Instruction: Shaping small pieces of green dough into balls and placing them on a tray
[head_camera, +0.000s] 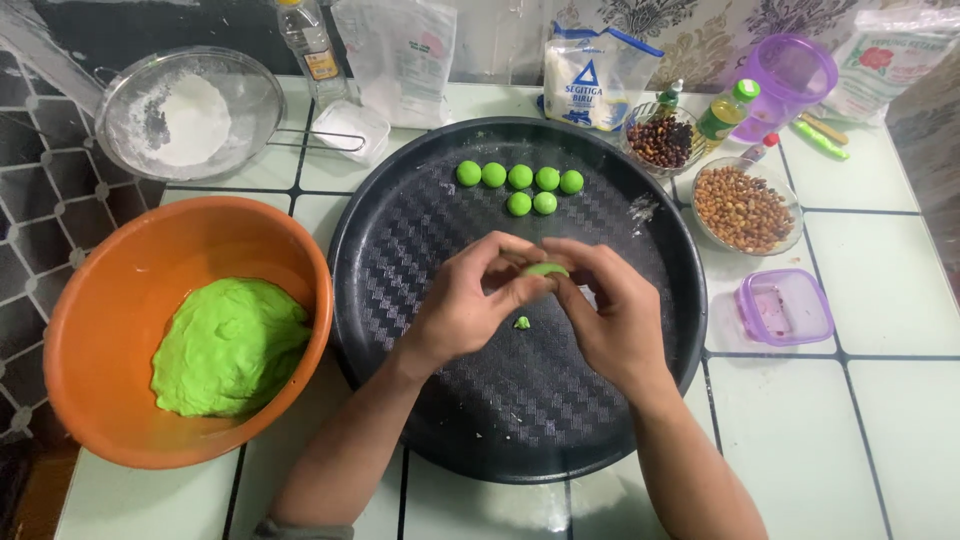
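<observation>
Both hands meet over the middle of a round black tray (420, 250), and between them sits a small piece of green dough (545, 269). The left hand (465, 305) is curled, its fingertips and thumb pinched against the near side of the piece; the right hand (615, 315) is curled the same way, its fingertips closing on the piece from the other side, so the dough is held by both at once, just above the tray's patterned floor. Directly beneath the hands a tiny green crumb (521, 322) lies on the tray. Out to the left of the left forearm stands an orange bowl (110, 300) with a big lump of green dough (230, 345) in it. To the right of the right hand, off the tray, is a small purple box (785, 306). Beyond the fingertips, toward the far edge of the tray, seven green balls (520, 178) lie in two short rows, touching one another. Farther right of those are a glass bowl of peanuts (745, 208) and a smaller bowl of dark beans (660, 142). Far off to the left rests a sieve (190, 112) holding white flour.
</observation>
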